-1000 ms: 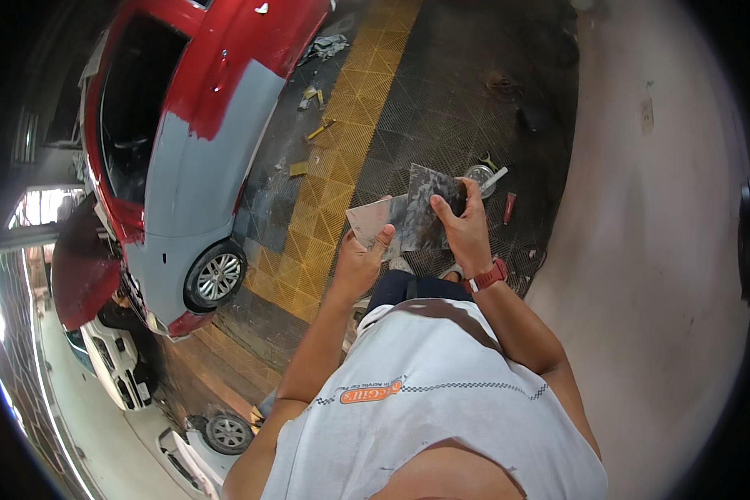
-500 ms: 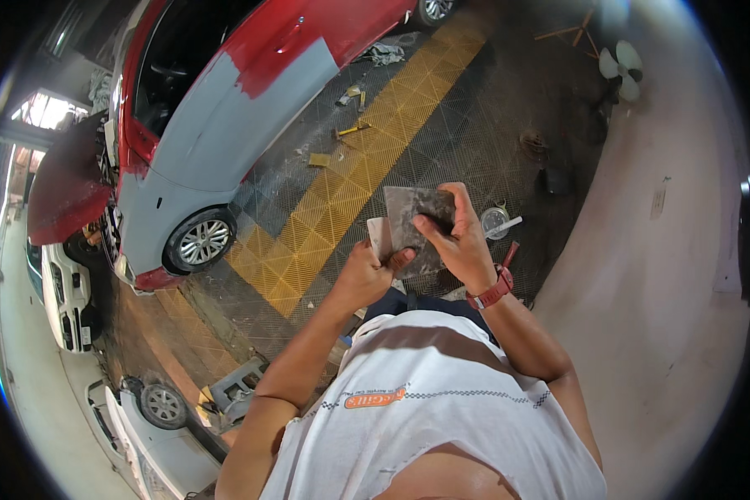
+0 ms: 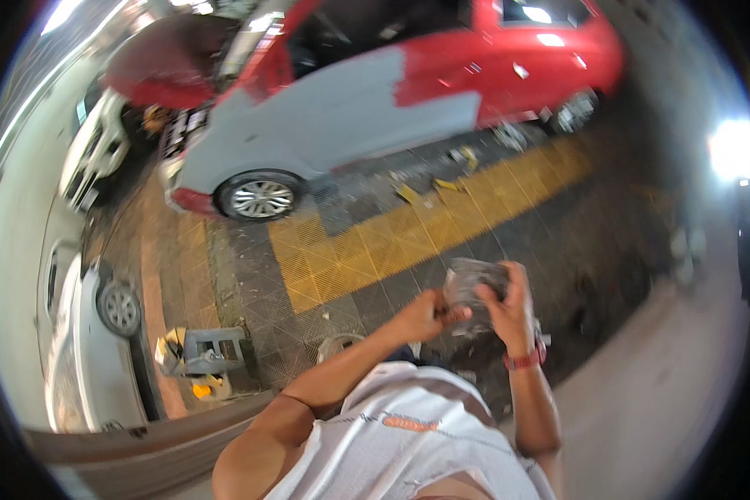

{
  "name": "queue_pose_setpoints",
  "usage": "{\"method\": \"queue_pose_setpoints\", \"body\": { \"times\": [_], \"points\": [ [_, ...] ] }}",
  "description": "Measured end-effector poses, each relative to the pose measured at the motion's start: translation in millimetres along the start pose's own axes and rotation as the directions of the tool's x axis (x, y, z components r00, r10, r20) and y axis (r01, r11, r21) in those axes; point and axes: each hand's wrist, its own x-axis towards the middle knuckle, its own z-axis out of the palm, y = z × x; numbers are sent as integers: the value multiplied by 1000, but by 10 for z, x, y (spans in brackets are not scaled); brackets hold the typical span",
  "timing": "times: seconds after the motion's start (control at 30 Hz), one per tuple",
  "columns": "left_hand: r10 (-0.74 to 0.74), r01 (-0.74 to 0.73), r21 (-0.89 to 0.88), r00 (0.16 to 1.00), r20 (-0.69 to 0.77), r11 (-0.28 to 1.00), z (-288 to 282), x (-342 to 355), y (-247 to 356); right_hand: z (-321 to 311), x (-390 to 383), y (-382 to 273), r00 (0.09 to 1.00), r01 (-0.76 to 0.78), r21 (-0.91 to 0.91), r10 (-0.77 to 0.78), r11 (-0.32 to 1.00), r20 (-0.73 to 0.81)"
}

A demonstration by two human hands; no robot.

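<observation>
- The smeared grey plate (image 3: 468, 279) is just right of the frame's centre, raised above the floor and blurred, so its outline is soft.
- The right hand (image 3: 512, 308) has its grip closed on the plate, thumb over the face and fingers at the right edge; a red wristwatch (image 3: 522, 360) circles that wrist.
- The left hand (image 3: 425, 317) is at the plate's lower left edge, fingers curled; whether its grip is closed on anything, I cannot tell.
- Past the plate's upper edge spreads a broad stretch of dark floor tiles (image 3: 550, 237), then a yellow tile band (image 3: 375, 246) slanting from left of centre to upper right. Below the plate is the person's white shirt (image 3: 429, 400).
- At lower right the pale wall (image 3: 617, 417) bounds the floor; a bright lamp (image 3: 734, 150) glares near the right rim.
- Across the top, a red car (image 3: 517, 62) with a grey-coated side bounds the far side; its front wheel (image 3: 262, 197) is near the band's left end.
- Between hands and car, a yellow block (image 3: 408, 193), a yellow-handled tool (image 3: 450, 185) and a crumpled cloth (image 3: 510, 136) lie on the floor, upper centre.
- At lower left are a grey stool (image 3: 212, 350) and a white car (image 3: 92, 358).
</observation>
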Motion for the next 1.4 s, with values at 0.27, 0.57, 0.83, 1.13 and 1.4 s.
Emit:
{"method": "queue_pose_setpoints", "body": {
  "times": [0.27,0.57,0.83,1.13,1.4],
  "points": [
    [-160,164,-21,978,132,986,-613,-279,-149,660,185,-182,994,-48,85,39,995,99],
    [-234,227,-223,972,-6,948,-829,-599,-382,951,435,-303,985,-2,-7,3,1000,171],
    [-246,-163,-714,867,-433,681,-622,-500,-1043,418,146,-98,813,-155,-88,177,984,555],
    [-148,135,-62,915,-374,989,-330,-583,-453,730,-245,-1051,730,666,-226,-557,711,396],
    [-63,-14,-242,949,-307,970,486,-893,-344,-362,-739,1485,938,-11,-254,99,967,333]
  ]
}}
